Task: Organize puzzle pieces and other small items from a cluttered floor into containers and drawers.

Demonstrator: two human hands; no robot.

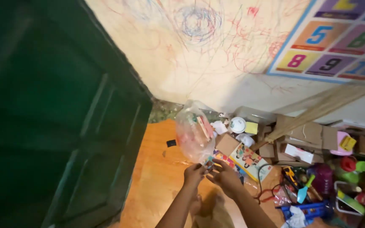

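I've got both hands up in front of me over the orange wooden floor point(157, 181). My left hand point(194, 174) pinches the bottom edge of a clear, crinkly plastic bag point(194, 131), and my right hand point(224, 177) nips the same edge just beside it, fingers curled. The bag balloons upward, glossy and thin, with colourful flat pieces inside. Right of it sits a jumble of cardboard boxes point(305, 135), a picture book point(248, 159) and plastic toys point(317, 185). A dark green panelled door point(55, 118) fills the left.
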